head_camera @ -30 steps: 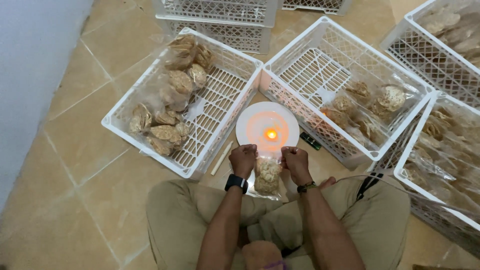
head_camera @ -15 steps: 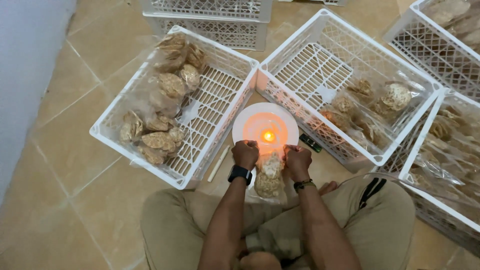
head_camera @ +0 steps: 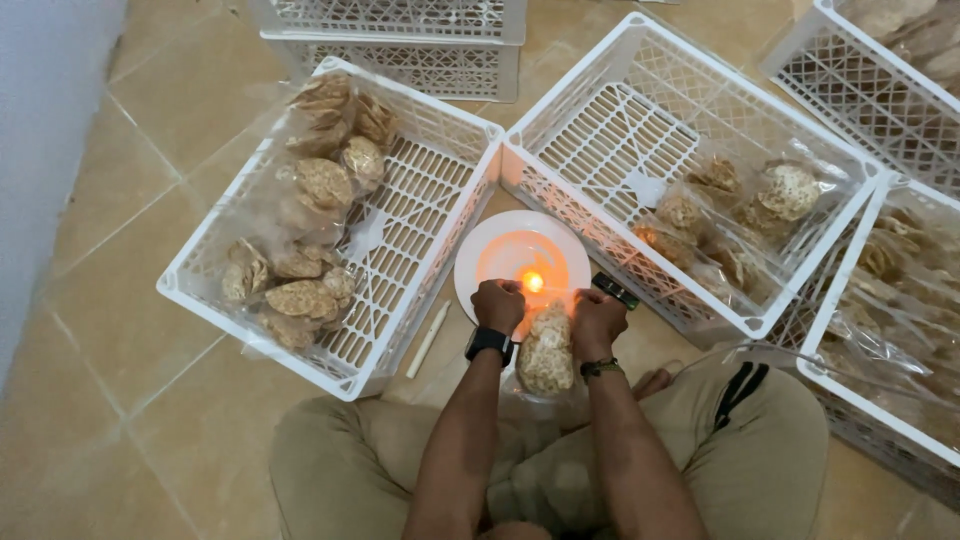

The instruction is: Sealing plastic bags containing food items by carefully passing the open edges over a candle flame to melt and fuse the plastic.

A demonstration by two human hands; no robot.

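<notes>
I sit cross-legged on a tiled floor. My left hand (head_camera: 498, 305) and my right hand (head_camera: 597, 322) both grip the top of a clear plastic bag of round crackers (head_camera: 546, 350), holding its upper edge close to a small candle flame (head_camera: 533, 283). The flame burns on a white plate (head_camera: 490, 250) just in front of my hands. A black watch sits on my left wrist and a dark band on my right.
A white slotted crate (head_camera: 420, 190) at the left holds several cracker bags. Another crate (head_camera: 610, 130) ahead right holds more bags, and further crates (head_camera: 850, 330) stand at the right and back. A white candle stick (head_camera: 427, 340) and a dark lighter (head_camera: 615, 291) lie on the floor.
My hands and the bag have edged closer to the flame. The view has shifted slightly; the crates stay where they were.
</notes>
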